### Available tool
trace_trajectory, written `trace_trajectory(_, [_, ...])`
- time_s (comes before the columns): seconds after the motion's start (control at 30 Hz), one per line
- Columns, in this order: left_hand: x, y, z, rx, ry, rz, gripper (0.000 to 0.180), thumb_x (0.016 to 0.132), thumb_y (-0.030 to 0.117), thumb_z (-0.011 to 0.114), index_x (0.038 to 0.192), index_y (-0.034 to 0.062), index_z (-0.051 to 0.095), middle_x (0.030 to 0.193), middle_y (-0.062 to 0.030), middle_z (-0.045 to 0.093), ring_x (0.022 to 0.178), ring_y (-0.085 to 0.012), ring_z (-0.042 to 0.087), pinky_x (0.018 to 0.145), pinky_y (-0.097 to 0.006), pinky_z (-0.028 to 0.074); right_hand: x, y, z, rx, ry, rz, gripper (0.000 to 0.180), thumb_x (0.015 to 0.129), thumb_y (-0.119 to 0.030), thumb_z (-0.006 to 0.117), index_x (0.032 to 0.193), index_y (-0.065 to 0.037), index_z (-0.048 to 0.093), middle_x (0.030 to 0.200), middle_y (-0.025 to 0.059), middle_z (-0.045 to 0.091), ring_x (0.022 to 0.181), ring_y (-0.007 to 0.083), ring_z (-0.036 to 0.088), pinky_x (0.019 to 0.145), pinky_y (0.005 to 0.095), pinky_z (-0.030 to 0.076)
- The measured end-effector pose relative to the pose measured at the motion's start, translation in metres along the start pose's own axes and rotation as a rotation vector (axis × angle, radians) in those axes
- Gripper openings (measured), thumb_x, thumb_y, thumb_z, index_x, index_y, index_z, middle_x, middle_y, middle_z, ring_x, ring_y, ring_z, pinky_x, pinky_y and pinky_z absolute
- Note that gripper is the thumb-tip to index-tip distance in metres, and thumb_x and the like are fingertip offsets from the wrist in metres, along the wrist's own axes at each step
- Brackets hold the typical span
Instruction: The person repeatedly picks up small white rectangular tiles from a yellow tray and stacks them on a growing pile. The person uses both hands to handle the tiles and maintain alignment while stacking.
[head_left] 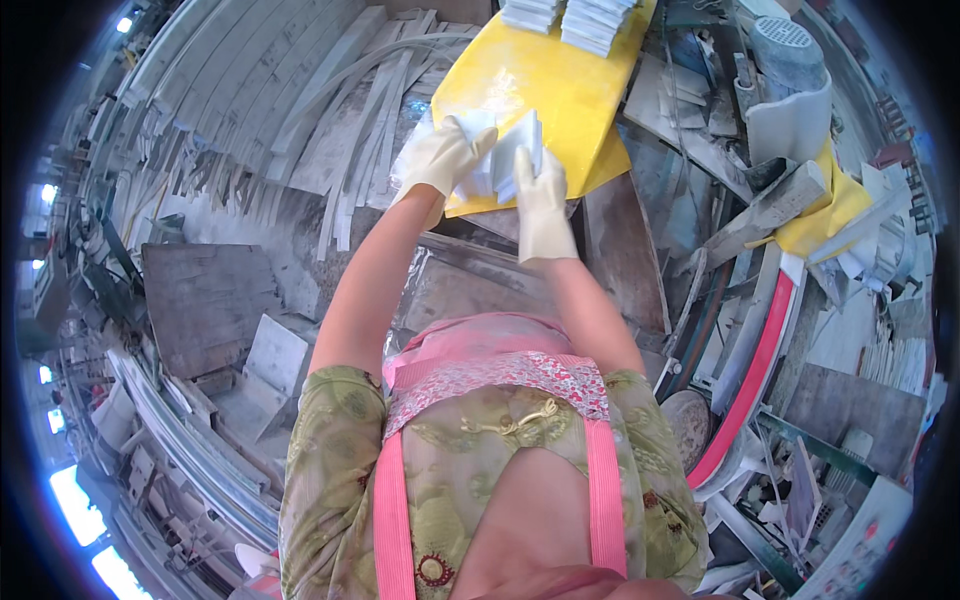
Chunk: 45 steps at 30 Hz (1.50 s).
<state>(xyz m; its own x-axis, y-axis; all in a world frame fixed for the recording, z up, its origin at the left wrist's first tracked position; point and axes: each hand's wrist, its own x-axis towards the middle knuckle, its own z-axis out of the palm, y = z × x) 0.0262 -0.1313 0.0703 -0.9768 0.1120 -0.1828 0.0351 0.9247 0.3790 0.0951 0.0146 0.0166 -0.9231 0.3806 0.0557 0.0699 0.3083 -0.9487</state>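
Observation:
Both my hands wear pale cream rubber gloves and reach forward over a yellow sheet (pixel 580 110). My left hand (pixel 440 160) is closed around a batch of thin white tiles (pixel 478 178), its thumb pointing toward the right. Close beside it, my right hand (pixel 542 200) grips another small stack of white tiles (pixel 526 135), tilted, with the thumb on the near face. The two batches almost meet between my hands; I cannot tell whether they touch. Further white tile stacks (pixel 594 24) lie at the far end of the yellow sheet.
Long grey strips and slabs (pixel 235 85) fill the far left. A brown board (pixel 205 305) leans at the left. On the right are a white container (pixel 790 120), a crumpled yellow cloth (pixel 825 205) and a curved red-edged rail (pixel 748 385). Dusty boards lie below my arms.

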Motion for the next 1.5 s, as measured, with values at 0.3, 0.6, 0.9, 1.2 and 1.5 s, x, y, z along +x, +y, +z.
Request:
trace_trajectory(0.3, [0.009, 0.0, -0.026, -0.009, -0.116, 0.036, 0.078, 0.092, 0.066, 0.044, 0.108, -0.0064, 0.067, 0.098, -0.028, 0.069, 0.1, -0.0362, 0.068, 0.086, -0.041, 0.05, -0.009, 0.0, 0.007, 0.104, -0.31, -0.177, 0.075, 0.084, -0.036, 0.074, 0.142, -0.002, 0.042, 0.13, 0.024, 0.059, 0.121, 0.036, 0.058, 0.099, 0.0414, 0.046])
trace_trajectory(0.6, [-0.004, 0.026, -0.027, 0.176, -0.166, 0.068, 0.079, 0.071, 0.075, 0.063, 0.105, 0.0046, 0.074, 0.092, -0.0218, 0.072, 0.087, -0.0304, 0.07, 0.078, -0.039, 0.051, 0.034, 0.016, -0.026, -0.237, -0.548, -0.323, 0.13, 0.057, -0.035, 0.093, 0.157, -0.005, 0.016, 0.154, 0.0234, 0.034, 0.144, 0.0376, 0.033, 0.117, 0.0409, 0.032])
trace_trajectory(0.9, [-0.008, 0.031, -0.026, 0.166, -0.161, -0.008, 0.086, 0.063, 0.072, 0.07, 0.115, 0.0033, 0.071, 0.106, -0.0208, 0.072, 0.098, -0.0305, 0.071, 0.082, -0.039, 0.055, 0.069, 0.033, -0.005, -0.102, -0.7, -0.361, 0.148, 0.042, -0.032, 0.099, 0.158, -0.006, 0.01, 0.152, 0.0245, 0.037, 0.142, 0.0369, 0.037, 0.119, 0.0368, 0.032])
trace_trajectory(1.2, [0.0, 0.039, -0.022, 0.427, -0.123, 0.01, 0.085, 0.065, 0.076, 0.069, 0.1, -0.0008, 0.074, 0.1, -0.0174, 0.073, 0.096, -0.0336, 0.07, 0.08, -0.04, 0.053, 0.07, 0.023, -0.013, -0.296, -0.711, -0.364, 0.138, 0.05, -0.04, 0.095, 0.157, -0.006, 0.015, 0.144, 0.0222, 0.046, 0.133, 0.0381, 0.045, 0.112, 0.0431, 0.04])
trace_trajectory(1.5, [-0.003, 0.064, -0.012, 0.256, -0.037, -0.301, 0.069, 0.06, 0.057, 0.078, 0.104, 0.0044, 0.075, 0.102, -0.0153, 0.074, 0.097, -0.0291, 0.071, 0.079, -0.039, 0.053, 0.048, 0.039, -0.024, -0.125, -0.602, -0.394, 0.123, 0.063, -0.044, 0.089, 0.156, -0.004, 0.02, 0.154, 0.0226, 0.034, 0.143, 0.0381, 0.033, 0.116, 0.0427, 0.033])
